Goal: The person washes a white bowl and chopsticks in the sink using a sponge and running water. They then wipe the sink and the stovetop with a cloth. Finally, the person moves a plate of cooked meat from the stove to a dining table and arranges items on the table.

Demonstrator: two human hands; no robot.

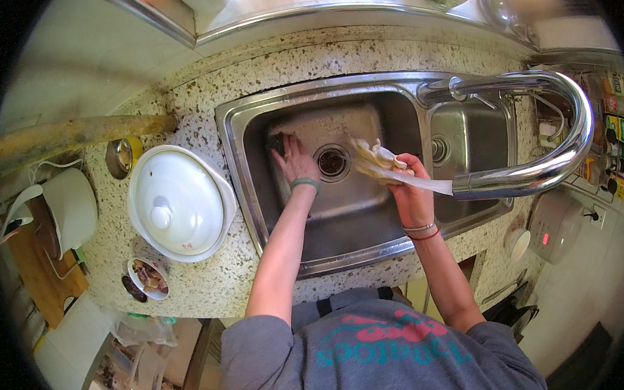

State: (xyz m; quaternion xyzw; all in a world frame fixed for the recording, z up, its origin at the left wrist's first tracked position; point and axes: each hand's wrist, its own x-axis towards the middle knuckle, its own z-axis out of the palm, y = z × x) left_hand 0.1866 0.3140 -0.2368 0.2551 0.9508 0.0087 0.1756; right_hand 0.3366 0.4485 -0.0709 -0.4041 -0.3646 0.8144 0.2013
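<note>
My right hand grips a crumpled, cream-and-yellowish rag-like bundle above the large sink basin. A stream of water from the chrome faucet runs onto it; its exact kind is not clear. Down in the same basin, my left hand has its fingers stretched out, left of the drain. Its fingertips are beside or on a small dark thing in the far left corner. Whether they touch it I cannot tell.
A lidded white pot stands left of the sink, with a small bowl of food pieces nearer me. Behind the pot is a yellow-sided tin. The smaller basin lies under the faucet's arch. A spice rack is far right.
</note>
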